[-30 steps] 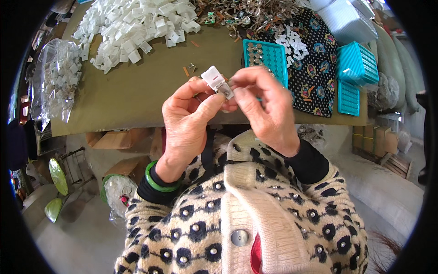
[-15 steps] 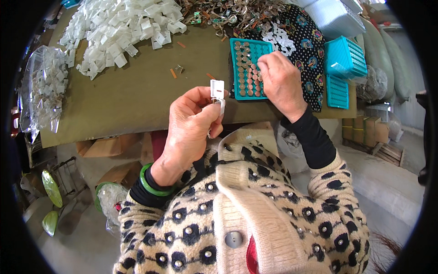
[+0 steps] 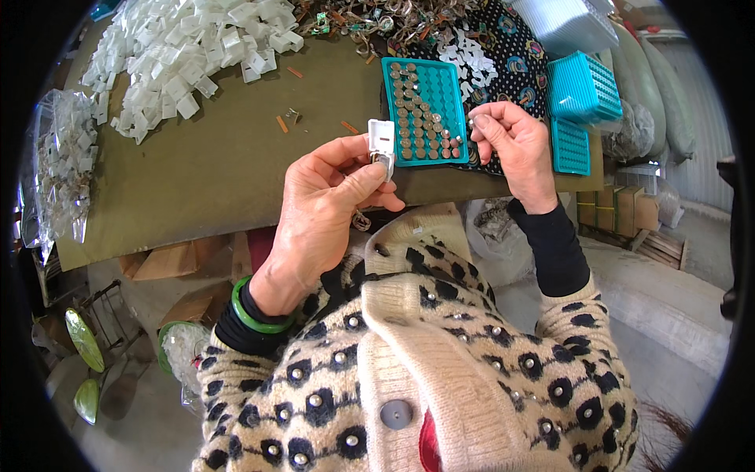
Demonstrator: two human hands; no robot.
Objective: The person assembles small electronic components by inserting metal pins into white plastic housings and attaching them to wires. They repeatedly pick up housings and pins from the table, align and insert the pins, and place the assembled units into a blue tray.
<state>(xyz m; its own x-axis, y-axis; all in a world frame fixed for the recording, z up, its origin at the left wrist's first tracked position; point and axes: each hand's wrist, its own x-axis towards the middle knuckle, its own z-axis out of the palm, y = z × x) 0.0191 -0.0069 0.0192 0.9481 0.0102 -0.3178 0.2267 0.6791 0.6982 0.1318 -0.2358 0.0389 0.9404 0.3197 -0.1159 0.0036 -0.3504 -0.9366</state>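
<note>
Between its thumb and fingers, my left hand (image 3: 321, 195) holds a small white plastic case (image 3: 382, 134) with its lid flipped up. Part of the case and a wire or strap below it are covered by the fingers. My right hand (image 3: 521, 153) pinches a small shiny round piece (image 3: 472, 123), which looks like a button cell, just off the right edge of a teal tray (image 3: 448, 77). Rows of button cells (image 3: 406, 122) fill the left and lower pockets of that tray; its upper right pockets show bare.
A heap of white plastic cases (image 3: 185, 59) covers the far left of the table (image 3: 197, 177). Tangled wired parts (image 3: 377, 20) lie at the back, beside white pieces (image 3: 465, 59) on dark patterned cloth. Stacked teal trays (image 3: 586, 86) stand right; a clear bag (image 3: 59, 157) sits left.
My right hand has moved from over the tray to its right side, holding the small round piece. My left hand keeps the white case. The whole view has shifted slightly.
</note>
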